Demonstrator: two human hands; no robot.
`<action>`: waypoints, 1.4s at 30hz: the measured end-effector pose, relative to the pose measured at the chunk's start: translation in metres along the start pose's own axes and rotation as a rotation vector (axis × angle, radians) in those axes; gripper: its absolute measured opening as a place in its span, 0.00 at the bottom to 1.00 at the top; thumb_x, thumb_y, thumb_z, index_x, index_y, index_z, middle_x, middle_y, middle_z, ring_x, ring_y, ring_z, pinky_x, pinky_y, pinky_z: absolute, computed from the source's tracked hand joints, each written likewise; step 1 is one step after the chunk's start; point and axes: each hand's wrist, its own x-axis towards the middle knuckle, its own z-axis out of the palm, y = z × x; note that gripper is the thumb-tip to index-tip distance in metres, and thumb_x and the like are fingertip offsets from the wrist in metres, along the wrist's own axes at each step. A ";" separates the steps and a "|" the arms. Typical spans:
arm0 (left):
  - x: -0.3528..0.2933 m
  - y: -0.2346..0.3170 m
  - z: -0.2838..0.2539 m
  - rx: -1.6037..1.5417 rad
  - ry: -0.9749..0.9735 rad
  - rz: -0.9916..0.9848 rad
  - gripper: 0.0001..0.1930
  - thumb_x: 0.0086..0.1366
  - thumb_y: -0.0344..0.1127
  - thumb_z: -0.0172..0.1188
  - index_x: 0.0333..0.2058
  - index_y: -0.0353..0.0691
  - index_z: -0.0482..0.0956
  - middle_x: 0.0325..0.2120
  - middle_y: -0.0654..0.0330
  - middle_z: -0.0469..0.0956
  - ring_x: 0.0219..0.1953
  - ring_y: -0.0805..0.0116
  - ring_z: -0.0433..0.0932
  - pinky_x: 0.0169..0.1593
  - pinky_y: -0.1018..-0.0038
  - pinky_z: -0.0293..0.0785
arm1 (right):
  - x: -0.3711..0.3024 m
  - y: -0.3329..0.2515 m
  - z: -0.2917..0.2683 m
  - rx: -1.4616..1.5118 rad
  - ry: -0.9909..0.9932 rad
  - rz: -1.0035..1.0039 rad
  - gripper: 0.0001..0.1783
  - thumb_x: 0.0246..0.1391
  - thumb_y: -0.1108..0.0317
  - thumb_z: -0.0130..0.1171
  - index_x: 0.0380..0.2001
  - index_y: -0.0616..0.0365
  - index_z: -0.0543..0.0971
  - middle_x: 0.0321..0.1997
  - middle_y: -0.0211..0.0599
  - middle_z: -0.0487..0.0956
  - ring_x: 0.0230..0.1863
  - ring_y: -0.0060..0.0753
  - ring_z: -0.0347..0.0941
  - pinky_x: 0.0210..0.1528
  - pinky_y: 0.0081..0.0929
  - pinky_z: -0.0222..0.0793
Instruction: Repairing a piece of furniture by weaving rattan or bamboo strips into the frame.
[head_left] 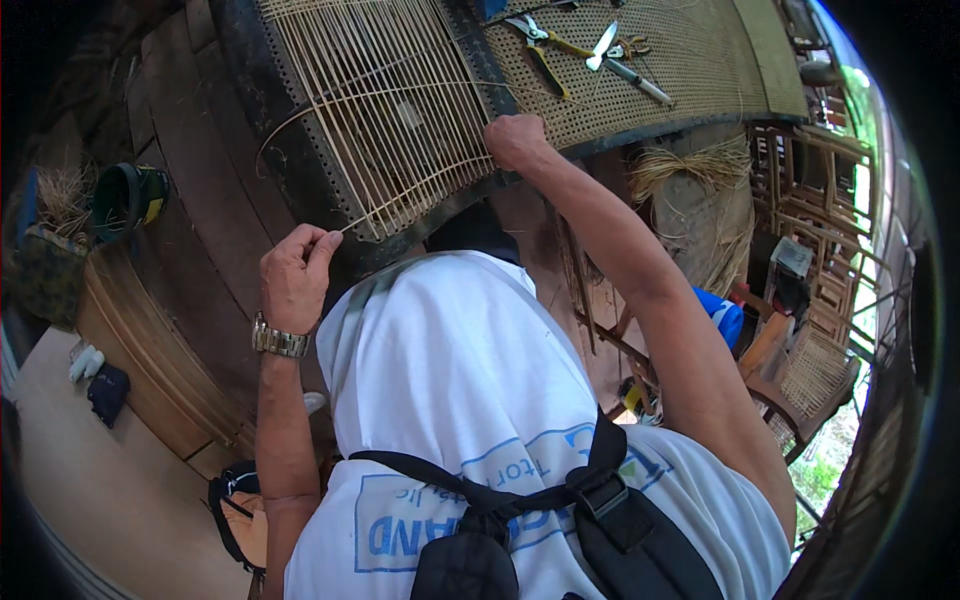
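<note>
A dark frame (262,75) with small holes along its edges lies in front of me. Many pale cane strands (375,120) run lengthwise across its opening, with a few crosswise ones near the close end. My left hand (296,275), wearing a metal watch, pinches a thin cane strand (349,227) between thumb and forefinger at the frame's near left corner. Closed in a fist, my right hand (517,143) rests at the frame's right edge; what it holds, if anything, is hidden. A loose darker strand (292,117) curves over the weave and hangs past the left edge.
On a finished woven cane panel (690,60) at the right lie pliers (630,48), cutters (530,30) and a white-bladed tool (602,45). A cane bundle (700,168) and wooden chair frames (815,190) stand right. A dark green bucket (118,198) sits left.
</note>
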 end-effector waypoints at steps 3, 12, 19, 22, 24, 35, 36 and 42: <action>-0.001 -0.001 -0.009 0.071 0.073 0.120 0.11 0.67 0.39 0.66 0.33 0.35 0.81 0.18 0.58 0.75 0.20 0.73 0.72 0.27 0.71 0.67 | -0.004 -0.005 0.008 -0.054 0.067 -0.005 0.08 0.50 0.67 0.65 0.35 0.50 0.88 0.40 0.37 0.88 0.45 0.41 0.85 0.39 0.38 0.81; -0.032 -0.020 -0.096 0.180 0.104 0.111 0.10 0.69 0.38 0.65 0.33 0.36 0.80 0.18 0.62 0.72 0.21 0.76 0.66 0.25 0.75 0.61 | 0.000 0.005 0.007 0.008 -0.153 -0.051 0.13 0.53 0.65 0.63 0.41 0.51 0.88 0.47 0.41 0.86 0.48 0.43 0.84 0.43 0.43 0.78; -0.048 -0.048 -0.115 0.273 0.028 -0.169 0.13 0.68 0.42 0.65 0.39 0.37 0.81 0.27 0.58 0.79 0.30 0.68 0.74 0.35 0.71 0.70 | -0.008 0.061 -0.047 0.460 0.324 0.138 0.15 0.52 0.67 0.58 0.43 0.57 0.84 0.42 0.48 0.84 0.45 0.52 0.82 0.47 0.44 0.78; -0.032 -0.019 -0.088 0.540 0.083 0.072 0.25 0.63 0.45 0.69 0.54 0.38 0.78 0.49 0.50 0.81 0.51 0.54 0.78 0.53 0.63 0.73 | -0.005 0.050 -0.030 0.648 0.536 0.048 0.13 0.55 0.68 0.56 0.42 0.59 0.81 0.39 0.43 0.84 0.43 0.48 0.81 0.46 0.40 0.76; -0.014 0.014 -0.054 0.445 -0.009 0.141 0.28 0.59 0.48 0.71 0.53 0.37 0.79 0.52 0.47 0.80 0.54 0.46 0.77 0.57 0.59 0.73 | 0.005 0.029 -0.015 0.664 0.242 -0.332 0.12 0.53 0.72 0.55 0.41 0.56 0.82 0.40 0.43 0.84 0.42 0.46 0.81 0.45 0.39 0.76; 0.007 0.027 0.020 0.084 -0.007 -0.105 0.12 0.63 0.39 0.68 0.30 0.37 0.80 0.24 0.55 0.77 0.25 0.58 0.76 0.30 0.65 0.70 | -0.006 -0.002 0.028 0.728 0.129 -0.309 0.17 0.49 0.73 0.54 0.41 0.52 0.85 0.41 0.42 0.85 0.45 0.46 0.81 0.48 0.39 0.76; 0.012 0.019 0.023 0.129 0.054 -0.014 0.12 0.64 0.39 0.68 0.29 0.36 0.79 0.23 0.55 0.77 0.23 0.60 0.75 0.29 0.66 0.69 | -0.007 -0.003 0.028 0.687 0.157 -0.286 0.17 0.48 0.73 0.54 0.41 0.52 0.85 0.42 0.42 0.85 0.45 0.46 0.81 0.48 0.39 0.76; -0.005 -0.004 0.032 0.092 -0.021 0.042 0.15 0.65 0.38 0.66 0.25 0.34 0.76 0.20 0.56 0.72 0.20 0.67 0.69 0.26 0.68 0.65 | -0.008 0.003 -0.001 0.593 -0.166 -0.346 0.17 0.48 0.75 0.53 0.42 0.54 0.83 0.45 0.43 0.82 0.48 0.46 0.79 0.50 0.38 0.75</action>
